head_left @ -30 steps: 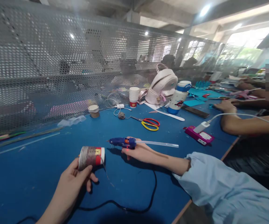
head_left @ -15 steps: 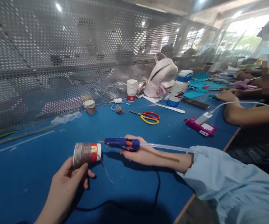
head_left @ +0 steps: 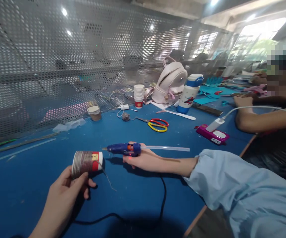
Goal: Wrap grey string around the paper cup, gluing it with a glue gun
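My left hand [head_left: 69, 186] is closed on a paper cup [head_left: 87, 162] that lies on its side, its rim facing right. Grey-brown cord wraps most of the cup, and a loose cord end [head_left: 109, 180] dangles from near the rim. A red and white printed band still shows there. My right hand [head_left: 145, 160] grips a blue hot glue gun [head_left: 119, 149] with a small red light lit. Its nozzle points left, a short gap away from the cup's rim. From the gun's back a clear glue stick [head_left: 167, 148] sticks out over my wrist.
Behind my hands lie scissors [head_left: 157, 124], a small ball of cord [head_left: 125, 116], a cord-topped cup [head_left: 94, 113] and stacked paper cups [head_left: 139, 96]. A bottle [head_left: 188, 94], backpack [head_left: 170, 81] and purple power strip [head_left: 212, 134] stand right. A co-worker's arm [head_left: 262, 119] rests beyond. The gun's black cable [head_left: 164, 195] crosses the blue table.
Both hands, with the cup and the glue gun, appear slightly further left in view. The gun has shifted a little more than the background, and the glue stick's end shows clear of the sleeve.
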A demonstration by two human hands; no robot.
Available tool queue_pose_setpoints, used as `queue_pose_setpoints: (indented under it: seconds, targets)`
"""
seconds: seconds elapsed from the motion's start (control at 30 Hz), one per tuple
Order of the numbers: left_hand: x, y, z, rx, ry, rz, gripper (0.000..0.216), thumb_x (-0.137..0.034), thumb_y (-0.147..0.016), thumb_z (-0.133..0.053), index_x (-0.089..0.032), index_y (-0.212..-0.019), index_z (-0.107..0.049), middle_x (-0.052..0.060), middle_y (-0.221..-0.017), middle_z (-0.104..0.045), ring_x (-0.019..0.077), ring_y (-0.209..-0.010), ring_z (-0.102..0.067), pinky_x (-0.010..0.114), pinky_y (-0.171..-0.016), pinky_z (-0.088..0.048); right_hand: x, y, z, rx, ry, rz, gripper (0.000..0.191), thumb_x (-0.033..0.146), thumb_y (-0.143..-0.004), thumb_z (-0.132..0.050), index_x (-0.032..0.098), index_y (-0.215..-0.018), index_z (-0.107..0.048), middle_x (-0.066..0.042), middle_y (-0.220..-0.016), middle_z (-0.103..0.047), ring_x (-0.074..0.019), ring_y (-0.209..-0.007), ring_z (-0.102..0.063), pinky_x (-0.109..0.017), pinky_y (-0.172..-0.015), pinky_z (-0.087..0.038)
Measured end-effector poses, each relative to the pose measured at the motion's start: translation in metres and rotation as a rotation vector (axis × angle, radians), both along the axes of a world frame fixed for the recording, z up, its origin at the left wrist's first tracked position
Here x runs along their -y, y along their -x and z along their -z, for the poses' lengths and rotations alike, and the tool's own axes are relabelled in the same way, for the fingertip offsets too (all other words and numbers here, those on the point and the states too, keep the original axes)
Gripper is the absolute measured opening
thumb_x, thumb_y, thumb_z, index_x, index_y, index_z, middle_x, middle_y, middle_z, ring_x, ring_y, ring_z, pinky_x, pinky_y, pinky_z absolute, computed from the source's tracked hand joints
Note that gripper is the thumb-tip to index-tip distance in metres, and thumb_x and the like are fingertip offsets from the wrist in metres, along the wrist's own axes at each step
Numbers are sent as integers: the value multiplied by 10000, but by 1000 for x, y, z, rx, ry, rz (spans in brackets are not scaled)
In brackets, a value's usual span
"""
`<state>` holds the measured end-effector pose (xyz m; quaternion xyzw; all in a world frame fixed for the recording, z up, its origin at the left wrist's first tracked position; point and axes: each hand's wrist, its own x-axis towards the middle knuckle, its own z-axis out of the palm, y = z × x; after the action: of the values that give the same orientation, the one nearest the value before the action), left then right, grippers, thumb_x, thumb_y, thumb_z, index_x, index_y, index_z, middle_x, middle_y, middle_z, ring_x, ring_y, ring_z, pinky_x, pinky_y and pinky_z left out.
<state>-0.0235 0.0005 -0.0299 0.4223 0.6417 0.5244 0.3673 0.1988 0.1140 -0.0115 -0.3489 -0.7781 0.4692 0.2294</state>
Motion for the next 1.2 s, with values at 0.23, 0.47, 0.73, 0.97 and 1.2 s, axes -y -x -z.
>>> queue_pose_setpoints:
  seconds: [0.23, 0.47, 0.73, 0.97, 1.2]
  targets:
    - [5, -1, -3, 2, -7, 34, 305, -449, -753, -681, -196, -885, -574, 5, -619, -684, 119, -447, -543, 234, -471, -457, 18, -7, -3, 28, 37, 31, 172, 339, -766, -620, 183, -792, -550, 45, -574, -557, -87, -486, -535, -167, -411, -353]
    - [5, -9, -8, 6, -21, 42, 261, -394, -789, -654, -180, -905, -563, -6, -604, -678, 101, -440, -536, 222, -483, -440, 22, -9, -9, 12, -1, 39, 191, 349, -770, -635, 178, -794, -554, 37, -597, -568, -86, -512, -526, -182, -456, -381]
    - [3, -9, -8, 8, -11, 39, 264, -363, -803, -637, -163, -955, -556, -12, -592, -677, 95, -423, -531, 211, -464, -424, 25, -9, -14, 75, -110, -9, 225, 377, -766, -636, 169, -726, -561, 10, -682, -606, -82, -554, -508, -201, -509, -378]
    - [3, -8, -9, -57, -20, 58, 241, -356, -802, -629, -156, -927, -582, 4, -607, -685, 95, -425, -535, 216, -471, -432, 26, -7, -14, 57, -174, 6, 224, 390, -789, -619, 180, -748, -557, 10, -701, -612, -95, -581, -531, -216, -545, -397]
    - [1, -18, -10, 88, 26, 68, 321, -392, -777, -670, -136, -939, -563, 19, -572, -688, 91, -387, -517, 208, -442, -426, 25, 8, 0, -252, -270, -7, 223, 291, -785, -648, 172, -918, -515, -1, -785, -627, -102, -654, -553, -225, -636, -452]
